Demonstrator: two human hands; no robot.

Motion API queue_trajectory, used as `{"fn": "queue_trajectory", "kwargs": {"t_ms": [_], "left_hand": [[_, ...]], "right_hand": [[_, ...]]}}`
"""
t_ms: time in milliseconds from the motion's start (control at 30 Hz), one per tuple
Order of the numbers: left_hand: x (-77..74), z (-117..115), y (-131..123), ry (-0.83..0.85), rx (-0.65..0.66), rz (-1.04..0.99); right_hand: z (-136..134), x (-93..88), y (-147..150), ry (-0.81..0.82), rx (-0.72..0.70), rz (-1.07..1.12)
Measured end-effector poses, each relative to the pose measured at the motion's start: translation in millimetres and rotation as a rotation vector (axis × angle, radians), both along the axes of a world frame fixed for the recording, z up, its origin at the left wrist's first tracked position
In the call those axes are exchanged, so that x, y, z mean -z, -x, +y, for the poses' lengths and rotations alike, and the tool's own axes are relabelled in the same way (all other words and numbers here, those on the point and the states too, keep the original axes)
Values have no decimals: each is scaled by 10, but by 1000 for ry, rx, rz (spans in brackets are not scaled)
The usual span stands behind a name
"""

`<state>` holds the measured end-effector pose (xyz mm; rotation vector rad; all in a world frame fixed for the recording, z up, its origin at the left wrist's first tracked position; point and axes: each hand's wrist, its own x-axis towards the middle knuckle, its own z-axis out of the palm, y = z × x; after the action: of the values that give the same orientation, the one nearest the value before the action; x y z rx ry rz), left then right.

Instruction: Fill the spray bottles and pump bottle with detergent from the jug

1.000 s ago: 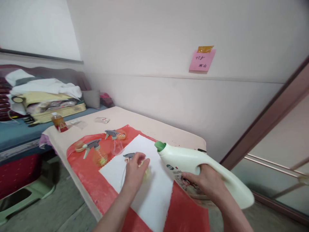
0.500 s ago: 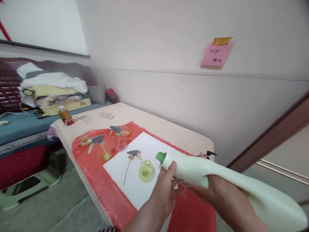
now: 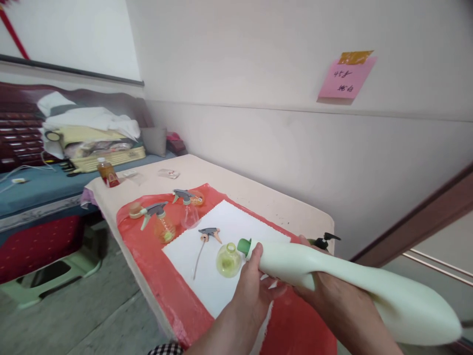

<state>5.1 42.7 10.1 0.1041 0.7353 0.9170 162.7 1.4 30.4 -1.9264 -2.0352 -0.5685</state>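
A large pale green jug (image 3: 351, 286) with a green spout lies almost level in both my hands, its spout just above a small round yellow-green bottle (image 3: 228, 260) with no top. My left hand (image 3: 254, 288) grips the jug's neck behind the spout. My right hand (image 3: 325, 301) holds the jug's body from below. The small bottle stands on a white sheet (image 3: 221, 286). A loose grey trigger sprayer head (image 3: 207, 232) with its long dip tube lies on the sheet just left of the bottle.
A red plastic cover (image 3: 148, 236) lies over the beige table (image 3: 236, 182). Two more trigger spray bottles (image 3: 162, 224) (image 3: 188, 209) stand at its far left. A brown bottle (image 3: 107, 173) sits near the table's far corner. A black pump head (image 3: 325, 240) lies at the right edge.
My left hand let go of the small bottle and moved to the jug's neck. The jug has tipped down, its spout now close over the bottle's mouth.
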Motion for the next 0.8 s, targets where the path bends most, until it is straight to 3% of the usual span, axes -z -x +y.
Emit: {"fn": "queue_trajectory", "kwargs": {"t_ms": [300,500,800], "left_hand": [[56,22,17,20,-68,3],[94,37,18,38,-80,-17],[83,67,36,57,-77,-36]], "right_hand": [[18,-45,64,-18,-105,-38],[2,-31,80,-5,-212,-229],[8,-70,150,4,-193,-226]]}}
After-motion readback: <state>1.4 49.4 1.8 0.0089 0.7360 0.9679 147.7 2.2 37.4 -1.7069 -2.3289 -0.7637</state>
